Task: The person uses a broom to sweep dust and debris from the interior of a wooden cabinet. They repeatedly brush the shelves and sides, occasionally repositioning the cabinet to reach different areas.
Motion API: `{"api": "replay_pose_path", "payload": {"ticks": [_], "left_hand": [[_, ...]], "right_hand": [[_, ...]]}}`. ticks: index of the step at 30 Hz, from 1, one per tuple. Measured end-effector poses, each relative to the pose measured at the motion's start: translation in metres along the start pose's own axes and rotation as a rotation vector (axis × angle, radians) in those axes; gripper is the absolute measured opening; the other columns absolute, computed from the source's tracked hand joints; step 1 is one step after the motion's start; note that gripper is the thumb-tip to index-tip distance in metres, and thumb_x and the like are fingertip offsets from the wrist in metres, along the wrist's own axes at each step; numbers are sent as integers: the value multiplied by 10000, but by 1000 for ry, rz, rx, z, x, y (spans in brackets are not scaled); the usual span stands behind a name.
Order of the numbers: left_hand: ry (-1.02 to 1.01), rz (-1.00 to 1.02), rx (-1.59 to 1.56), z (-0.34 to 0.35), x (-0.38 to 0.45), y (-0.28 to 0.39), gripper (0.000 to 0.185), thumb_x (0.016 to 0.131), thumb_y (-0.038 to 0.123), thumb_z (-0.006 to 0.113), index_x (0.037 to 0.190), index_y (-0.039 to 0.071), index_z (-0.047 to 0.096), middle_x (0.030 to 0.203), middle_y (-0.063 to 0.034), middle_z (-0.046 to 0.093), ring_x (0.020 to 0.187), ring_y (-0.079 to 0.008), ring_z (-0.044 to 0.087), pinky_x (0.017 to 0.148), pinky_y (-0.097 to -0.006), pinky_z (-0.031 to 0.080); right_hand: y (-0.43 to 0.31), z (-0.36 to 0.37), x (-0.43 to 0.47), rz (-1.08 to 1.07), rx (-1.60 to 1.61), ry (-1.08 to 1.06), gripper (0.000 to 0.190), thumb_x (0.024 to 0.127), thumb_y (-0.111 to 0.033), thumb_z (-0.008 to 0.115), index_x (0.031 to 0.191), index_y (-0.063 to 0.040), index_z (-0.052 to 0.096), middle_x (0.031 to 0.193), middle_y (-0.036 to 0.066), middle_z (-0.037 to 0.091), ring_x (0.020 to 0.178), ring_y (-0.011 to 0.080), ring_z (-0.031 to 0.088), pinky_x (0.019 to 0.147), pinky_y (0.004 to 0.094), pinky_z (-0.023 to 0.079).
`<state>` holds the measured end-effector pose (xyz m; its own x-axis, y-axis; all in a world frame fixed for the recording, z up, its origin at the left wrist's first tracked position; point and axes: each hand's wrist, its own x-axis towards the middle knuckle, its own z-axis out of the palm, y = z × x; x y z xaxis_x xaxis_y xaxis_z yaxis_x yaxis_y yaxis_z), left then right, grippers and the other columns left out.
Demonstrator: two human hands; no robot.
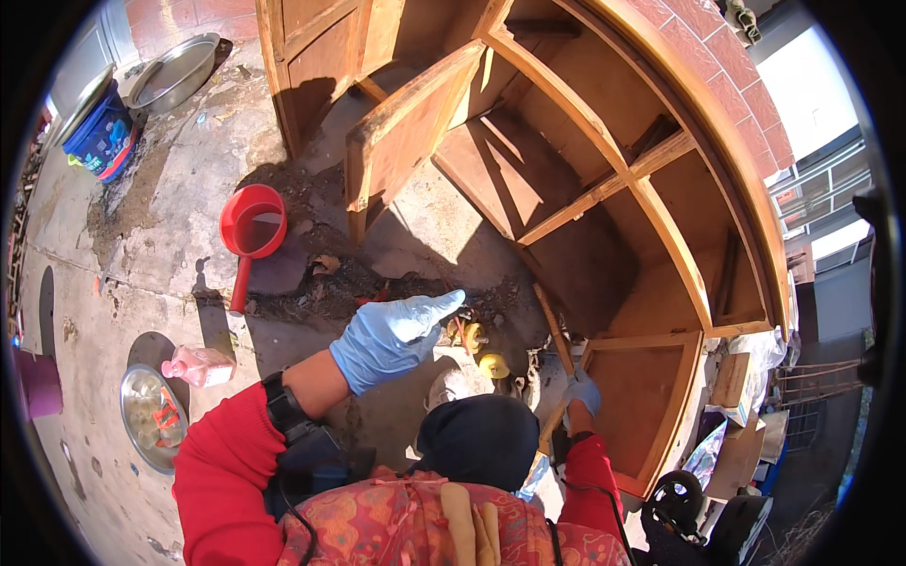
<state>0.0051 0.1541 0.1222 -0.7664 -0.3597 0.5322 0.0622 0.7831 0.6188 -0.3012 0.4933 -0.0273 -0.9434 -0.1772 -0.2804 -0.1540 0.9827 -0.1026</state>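
Note:
My left hand [389, 343], in a light blue glove, is held over the concrete floor with the thumb stretched out and the other fingers curled. Whether it holds something is hidden. Just beyond it lie yellow round pieces [494, 366] and a thin red strip [461, 334]. My right hand [584, 396], also gloved, closes around a narrow wooden strip [553, 329] beside a framed cabinet door [640, 410]. The large wooden cabinet [623, 166] has open compartments and another door [414, 127] swung out. My dark-clad knee [478, 442] hides part of the floor.
A red dipper [253, 221] stands left of the cabinet. Farther left are a blue bucket [106, 138], a metal basin [177, 74], a pink bottle [202, 366] and a metal bowl [152, 417] holding pale pieces and an orange packet. Cardboard boxes [736, 453] are at right.

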Motion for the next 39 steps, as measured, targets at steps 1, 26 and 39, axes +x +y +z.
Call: {"api": "replay_pose_path", "payload": {"ticks": [1,26,39], "left_hand": [[-124,-72,50,-1,-3,-2,441,836,70,601,1273,130,589,1051,-101,673,838,-286,661,725,-325,555],[-178,-159,-82,10,1,-23,348,885,105,563,1228,79,616,1123,-112,663,944,-281,653,819,-335,529],[-193,-198,18,-2,-7,-18,321,882,133,564,1192,81,632,1108,-113,667,940,-281,650,829,-336,522]], "right_hand": [[7,6,-5,-25,101,-20,406,889,-276,608,1284,-184,595,1108,140,677,944,286,672,798,363,509],[56,82,-48,309,1048,-95,391,958,-251,509,1302,-67,538,769,78,670,569,169,533,521,299,428],[-30,58,-50,-48,1070,-497,327,952,-262,552,1186,-45,623,874,122,691,487,124,550,437,263,439]]}}
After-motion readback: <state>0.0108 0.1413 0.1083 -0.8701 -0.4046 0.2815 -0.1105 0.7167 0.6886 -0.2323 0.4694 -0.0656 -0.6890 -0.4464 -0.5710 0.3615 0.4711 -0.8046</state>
